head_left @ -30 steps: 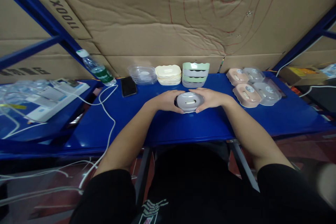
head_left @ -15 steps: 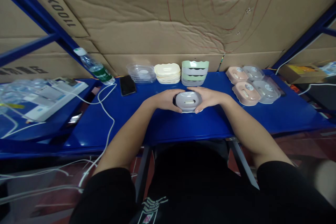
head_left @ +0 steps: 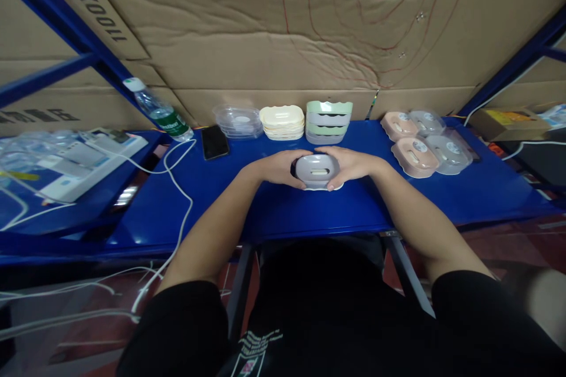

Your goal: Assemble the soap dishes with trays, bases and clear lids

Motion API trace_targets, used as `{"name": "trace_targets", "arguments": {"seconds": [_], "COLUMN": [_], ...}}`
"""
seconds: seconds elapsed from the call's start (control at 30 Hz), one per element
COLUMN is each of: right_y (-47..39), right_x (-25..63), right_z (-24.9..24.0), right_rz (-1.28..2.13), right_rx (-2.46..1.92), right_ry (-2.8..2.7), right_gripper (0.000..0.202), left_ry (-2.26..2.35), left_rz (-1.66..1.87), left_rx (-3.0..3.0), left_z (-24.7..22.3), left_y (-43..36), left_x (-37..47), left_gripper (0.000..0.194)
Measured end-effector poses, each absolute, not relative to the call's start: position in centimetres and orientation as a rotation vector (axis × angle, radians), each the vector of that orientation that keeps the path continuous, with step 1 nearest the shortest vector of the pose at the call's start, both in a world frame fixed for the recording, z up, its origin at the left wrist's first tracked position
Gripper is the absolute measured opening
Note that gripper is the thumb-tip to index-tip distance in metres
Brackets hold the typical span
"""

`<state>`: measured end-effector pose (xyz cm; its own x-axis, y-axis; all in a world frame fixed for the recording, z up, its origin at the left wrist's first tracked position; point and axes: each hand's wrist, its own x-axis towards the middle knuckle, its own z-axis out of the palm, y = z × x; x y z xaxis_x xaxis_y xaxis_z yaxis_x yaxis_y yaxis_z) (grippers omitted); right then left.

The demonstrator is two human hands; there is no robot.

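A grey soap box (head_left: 317, 172) with a clear lid and a pale slot in its middle sits low at the blue table's centre, between my hands. My left hand (head_left: 283, 168) wraps its left end, thumb on the near side. Around the right end curls my right hand (head_left: 349, 166), its thumb also at the near edge. Behind the box stand a stack of green and grey wavy-rimmed trays (head_left: 329, 123), a stack of cream trays (head_left: 282, 122) and a stack of clear lids (head_left: 237, 122).
Several lidded pink and grey boxes (head_left: 415, 158) are grouped at the right. A black phone (head_left: 215, 142) and a water bottle (head_left: 163, 116) are on the left, with a white cable (head_left: 188, 194) crossing the table (head_left: 292, 218). Cardboard (head_left: 221, 23) walls the back.
Hardly anything differs. Both hands keep their hold on the grey soap box, and the view has shifted very slightly.
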<state>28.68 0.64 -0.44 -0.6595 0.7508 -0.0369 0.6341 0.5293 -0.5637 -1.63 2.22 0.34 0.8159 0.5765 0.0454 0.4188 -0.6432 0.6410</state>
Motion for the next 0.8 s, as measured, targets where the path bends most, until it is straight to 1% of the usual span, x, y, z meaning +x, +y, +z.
{"name": "trace_targets", "arguments": {"seconds": [0.23,0.43,0.6,0.8], "right_y": [0.2,0.6,0.9,0.8], "right_x": [28.4,28.9,29.0,28.8], "right_z": [0.0,-0.7,-1.4,-1.0], "right_rz": [0.827,0.769,0.727,0.725], "right_rx": [-1.049,-1.011,-1.087,-1.104], "right_ry": [-2.466,-2.474,-2.53,-2.521], "right_gripper": [0.144,0.137,0.131,0.126], "left_ry": [0.753,0.802,0.789,0.8], "left_rz": [0.35,0.374,0.349,0.35], "left_rx": [2.375,2.369,2.385,2.42], "left_z": [0.6,0.5,0.5,0.2], "left_y": [2.4,2.2,2.3,2.6], "left_x": [-1.9,-1.9,-1.9,-2.0], "left_gripper": [0.099,0.102,0.101,0.101]}}
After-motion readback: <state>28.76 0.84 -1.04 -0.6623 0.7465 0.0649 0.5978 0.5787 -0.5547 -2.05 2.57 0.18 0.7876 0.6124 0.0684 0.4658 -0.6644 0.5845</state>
